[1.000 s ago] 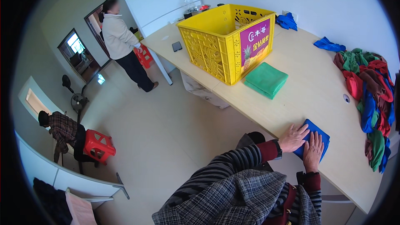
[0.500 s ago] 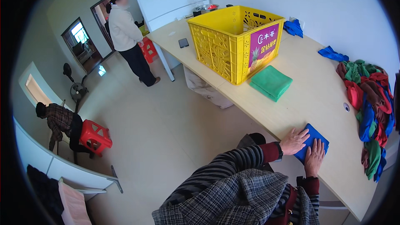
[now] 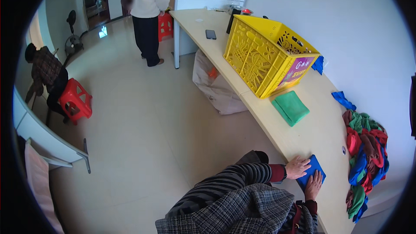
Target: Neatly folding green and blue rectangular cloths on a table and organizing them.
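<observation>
A folded blue cloth lies flat near the table's front edge. On its left side rests my left hand, palm down with the fingers stretched out. My right hand presses on the cloth's near right part, its fingers also extended. Farther along the table a folded green cloth lies beside a yellow plastic crate with cut-out walls. A heap of loose red, green, blue and brown cloths runs along the table's right side.
The pale wooden table also bears a phone and blue cloths near the wall. A white sack sits under it. One person stands at the far left; another bends by a red stool.
The view has shifted, so the room and table appear displaced. Both hands stay flat on the blue cloth, with little change in their pose.
</observation>
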Motion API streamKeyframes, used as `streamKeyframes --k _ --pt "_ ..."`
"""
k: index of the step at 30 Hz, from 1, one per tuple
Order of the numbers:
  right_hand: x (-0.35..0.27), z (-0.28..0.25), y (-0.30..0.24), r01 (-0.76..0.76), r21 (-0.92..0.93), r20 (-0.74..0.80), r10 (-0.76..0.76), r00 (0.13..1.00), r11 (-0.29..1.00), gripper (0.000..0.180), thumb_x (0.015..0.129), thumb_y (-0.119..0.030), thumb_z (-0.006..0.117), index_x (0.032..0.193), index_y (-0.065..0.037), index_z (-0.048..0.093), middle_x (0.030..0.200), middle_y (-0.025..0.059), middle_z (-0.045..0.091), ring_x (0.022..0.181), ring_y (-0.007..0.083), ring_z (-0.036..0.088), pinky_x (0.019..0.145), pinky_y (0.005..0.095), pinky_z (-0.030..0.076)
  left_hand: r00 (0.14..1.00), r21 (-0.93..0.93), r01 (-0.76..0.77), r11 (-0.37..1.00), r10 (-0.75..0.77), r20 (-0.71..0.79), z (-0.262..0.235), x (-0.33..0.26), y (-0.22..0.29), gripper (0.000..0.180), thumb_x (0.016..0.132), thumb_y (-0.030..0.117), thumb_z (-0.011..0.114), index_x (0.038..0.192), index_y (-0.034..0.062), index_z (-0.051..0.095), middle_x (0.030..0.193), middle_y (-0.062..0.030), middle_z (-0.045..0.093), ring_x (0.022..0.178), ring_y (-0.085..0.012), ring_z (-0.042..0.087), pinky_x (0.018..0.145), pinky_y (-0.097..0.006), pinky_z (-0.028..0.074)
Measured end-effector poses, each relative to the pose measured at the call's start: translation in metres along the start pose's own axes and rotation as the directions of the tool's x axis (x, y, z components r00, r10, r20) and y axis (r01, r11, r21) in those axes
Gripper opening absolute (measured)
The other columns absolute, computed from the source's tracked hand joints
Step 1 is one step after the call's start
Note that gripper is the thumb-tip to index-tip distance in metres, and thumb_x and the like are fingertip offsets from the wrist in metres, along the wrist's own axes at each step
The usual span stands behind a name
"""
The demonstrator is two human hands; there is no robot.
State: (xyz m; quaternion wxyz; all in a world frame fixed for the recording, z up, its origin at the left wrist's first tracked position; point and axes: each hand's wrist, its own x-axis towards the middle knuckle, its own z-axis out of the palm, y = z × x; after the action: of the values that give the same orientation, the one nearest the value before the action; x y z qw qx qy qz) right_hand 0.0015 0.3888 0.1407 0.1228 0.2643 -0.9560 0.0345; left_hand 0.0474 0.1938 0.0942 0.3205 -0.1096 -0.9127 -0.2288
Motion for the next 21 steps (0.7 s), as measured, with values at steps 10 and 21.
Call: streamKeyframes --k 10,21 --pt "0.005 0.009 0.022 0.013 -0.061 0.097 -0.007 0.995 0.998 0.056 0.107 -0.035 0.039 0.153 -0.004 0.038 0.157 0.0208 0.038 0.146 0.0393 0.032 0.121 0.0466 0.025 0.997 -0.024 0.005 1.0 -0.006 -0.076 -0.006 -0.014 -0.017 0.053 0.089 0.048 0.062 0.126 0.0108 0.063 0.118 -0.0114 0.065 0.12 -0.0262 0.057 0.108 -0.053 0.033" --pt "0.005 0.009 0.019 -0.014 -0.099 0.137 0.027 0.99 0.995 0.053 0.107 -0.03 0.04 0.15 0.001 0.04 0.154 0.0224 0.041 0.143 0.0389 0.036 0.119 0.0442 0.03 0.996 0.034 0.052 0.998 -0.055 0.073 -0.02 -0.024 -0.032 0.052 0.087 0.055 0.062 0.11 0.0082 0.07 0.122 -0.0114 0.063 0.127 -0.0272 0.051 0.11 -0.05 0.03"
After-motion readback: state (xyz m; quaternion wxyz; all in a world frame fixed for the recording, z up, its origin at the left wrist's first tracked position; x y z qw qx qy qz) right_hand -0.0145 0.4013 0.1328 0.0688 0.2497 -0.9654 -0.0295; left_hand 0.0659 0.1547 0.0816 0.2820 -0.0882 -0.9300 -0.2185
